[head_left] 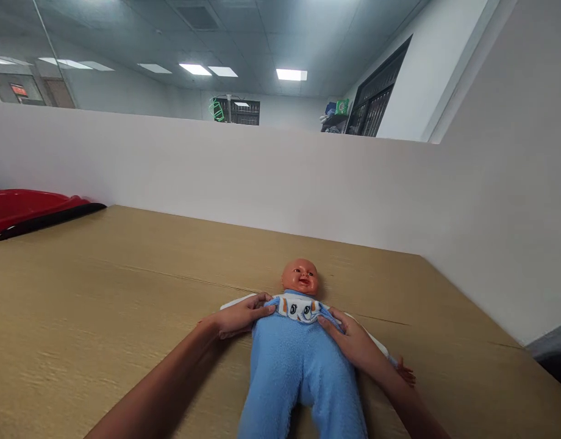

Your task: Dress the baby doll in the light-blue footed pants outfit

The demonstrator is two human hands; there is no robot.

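A baby doll [300, 275] lies on its back on the tan table, head away from me. It wears a white top with a printed face on the chest and fuzzy light-blue pants [280, 350]. The waist of the pants is drawn up high, just below the printed face. My left hand [244, 314] pinches the waist's left corner between thumb and fingers. At the right corner, my right hand [351, 338] grips the blue cloth, thumb on top. The doll's right-side arm sticks out past my right wrist, its small hand [405, 372] showing.
The tan tabletop [125, 305] spreads around the doll and meets a low white wall [244, 177] at the back. A red plastic tub [28, 204] with a black edge stands at the far left. Glass tops the wall.
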